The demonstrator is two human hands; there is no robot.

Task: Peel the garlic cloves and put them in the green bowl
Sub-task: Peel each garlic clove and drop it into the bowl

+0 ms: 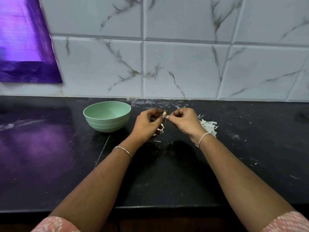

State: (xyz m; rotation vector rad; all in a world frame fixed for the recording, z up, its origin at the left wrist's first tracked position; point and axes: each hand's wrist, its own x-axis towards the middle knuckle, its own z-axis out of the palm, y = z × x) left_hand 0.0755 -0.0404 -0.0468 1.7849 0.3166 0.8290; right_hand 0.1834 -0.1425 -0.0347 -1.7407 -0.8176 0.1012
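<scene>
Left hand (147, 122) and right hand (185, 121) both pinching one garlic clove (164, 114) above black counter (167, 173), green bowl (107, 116) just left, peel heap (209, 127) right, bare counter toward near edge.

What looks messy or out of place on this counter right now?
Papery garlic skins are heaped just right of the right hand, and white flecks are strewn over the black counter toward the wall. It looks like peeling waste, not damage. The green bowl stands upright.
</scene>
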